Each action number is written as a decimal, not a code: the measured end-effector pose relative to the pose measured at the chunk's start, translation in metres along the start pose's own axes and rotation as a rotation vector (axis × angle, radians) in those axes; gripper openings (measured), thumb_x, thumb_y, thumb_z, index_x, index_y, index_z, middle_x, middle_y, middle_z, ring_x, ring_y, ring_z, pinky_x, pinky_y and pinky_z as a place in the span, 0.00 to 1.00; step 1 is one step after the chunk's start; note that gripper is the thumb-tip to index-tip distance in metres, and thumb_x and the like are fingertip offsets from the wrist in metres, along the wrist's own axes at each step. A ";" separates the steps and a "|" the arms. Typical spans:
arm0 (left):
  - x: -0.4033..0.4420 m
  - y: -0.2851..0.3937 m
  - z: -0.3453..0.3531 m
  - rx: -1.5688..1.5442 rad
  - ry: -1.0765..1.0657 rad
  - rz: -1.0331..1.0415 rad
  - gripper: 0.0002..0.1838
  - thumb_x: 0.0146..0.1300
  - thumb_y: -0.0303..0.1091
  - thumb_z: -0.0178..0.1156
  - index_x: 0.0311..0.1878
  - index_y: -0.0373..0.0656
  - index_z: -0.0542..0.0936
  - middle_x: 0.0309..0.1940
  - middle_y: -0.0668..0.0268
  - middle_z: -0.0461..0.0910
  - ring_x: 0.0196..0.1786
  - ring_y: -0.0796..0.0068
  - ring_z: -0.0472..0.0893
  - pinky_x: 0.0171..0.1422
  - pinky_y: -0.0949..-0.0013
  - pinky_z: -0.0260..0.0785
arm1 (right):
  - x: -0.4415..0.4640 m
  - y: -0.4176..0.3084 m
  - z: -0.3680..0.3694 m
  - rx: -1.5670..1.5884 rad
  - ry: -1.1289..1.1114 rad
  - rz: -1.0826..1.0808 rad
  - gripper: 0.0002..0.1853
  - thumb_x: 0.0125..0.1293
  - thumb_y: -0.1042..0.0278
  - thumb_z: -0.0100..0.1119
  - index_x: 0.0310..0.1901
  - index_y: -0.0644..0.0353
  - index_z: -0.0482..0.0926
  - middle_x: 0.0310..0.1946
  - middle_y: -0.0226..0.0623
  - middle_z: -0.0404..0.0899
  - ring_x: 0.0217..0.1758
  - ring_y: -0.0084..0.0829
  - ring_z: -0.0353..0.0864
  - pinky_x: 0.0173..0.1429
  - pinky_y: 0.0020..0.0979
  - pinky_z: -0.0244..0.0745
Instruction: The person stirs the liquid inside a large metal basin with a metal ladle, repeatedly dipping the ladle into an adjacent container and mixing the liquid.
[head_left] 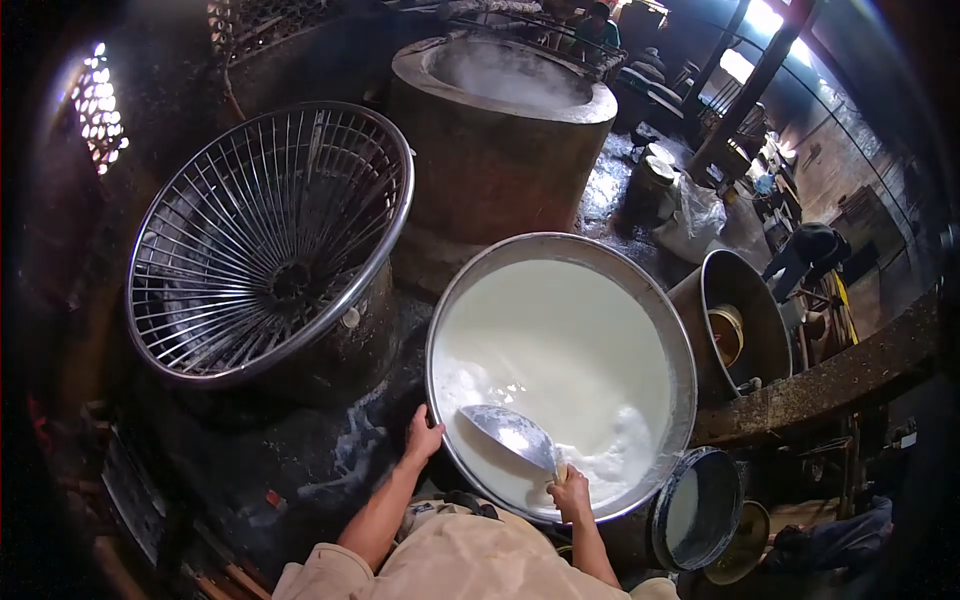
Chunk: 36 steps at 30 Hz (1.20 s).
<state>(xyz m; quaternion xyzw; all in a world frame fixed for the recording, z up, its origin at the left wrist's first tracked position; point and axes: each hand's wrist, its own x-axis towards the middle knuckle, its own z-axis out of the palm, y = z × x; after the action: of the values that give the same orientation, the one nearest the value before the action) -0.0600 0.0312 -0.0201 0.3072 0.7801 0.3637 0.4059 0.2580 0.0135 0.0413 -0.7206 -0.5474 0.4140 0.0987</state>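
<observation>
A wide round metal vat (pixel 685 345) stands in front of me, holding a milky white liquid (pixel 560 330) with foam along its near side. My right hand (pixel 570 494) grips the short handle of a large metal ladle (pixel 512 434). The ladle's bowl is tilted at the liquid's surface, near the vat's front wall; whether it contains liquid I cannot tell. At the vat's left edge, my left hand (pixel 424 437) is closed on the rim, its fingers partly hidden.
A slatted metal basket (pixel 290 280) sits on a drum at left. Behind the vat, a round stove-like tub (pixel 490 160) steams. To the right are a tall metal barrel (pixel 745 300) and a dark bucket (pixel 722 500) with whitish contents. A bent-over person (pixel 808 250) is farther right.
</observation>
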 end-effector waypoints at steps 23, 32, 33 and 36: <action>0.017 -0.019 0.003 0.023 -0.145 0.022 0.34 0.51 0.35 0.66 0.62 0.43 0.67 0.52 0.47 0.76 0.56 0.46 0.75 0.60 0.54 0.66 | 0.136 -0.128 -0.011 -0.638 0.214 -0.293 0.12 0.49 0.72 0.57 0.37 0.64 0.78 0.31 0.49 0.82 0.31 0.45 0.83 0.34 0.41 0.82; 0.013 -0.009 0.000 -0.007 -0.071 0.073 0.23 0.49 0.30 0.66 0.50 0.41 0.72 0.45 0.49 0.79 0.52 0.47 0.77 0.54 0.56 0.68 | 0.098 -0.028 -0.029 -0.601 0.114 -0.142 0.14 0.49 0.68 0.57 0.39 0.64 0.78 0.36 0.54 0.81 0.43 0.53 0.80 0.49 0.46 0.75; 0.014 -0.009 0.000 -0.010 -0.065 0.077 0.23 0.49 0.30 0.66 0.49 0.41 0.72 0.45 0.49 0.79 0.52 0.47 0.77 0.54 0.56 0.68 | 0.094 -0.017 -0.033 -0.598 0.109 -0.137 0.14 0.49 0.68 0.57 0.39 0.64 0.78 0.36 0.54 0.81 0.43 0.53 0.80 0.49 0.46 0.75; 0.015 -0.015 0.004 -0.055 -0.054 0.065 0.21 0.49 0.29 0.66 0.48 0.41 0.73 0.44 0.50 0.80 0.50 0.49 0.78 0.52 0.56 0.69 | 0.079 0.016 -0.048 -0.624 0.091 -0.081 0.15 0.50 0.67 0.57 0.40 0.65 0.78 0.38 0.54 0.81 0.45 0.52 0.79 0.50 0.46 0.75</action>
<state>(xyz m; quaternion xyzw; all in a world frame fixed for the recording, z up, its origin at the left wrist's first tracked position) -0.0670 0.0364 -0.0398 0.3309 0.7483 0.3894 0.4231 0.3074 0.0906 0.0238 -0.7113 -0.6714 0.1891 -0.0865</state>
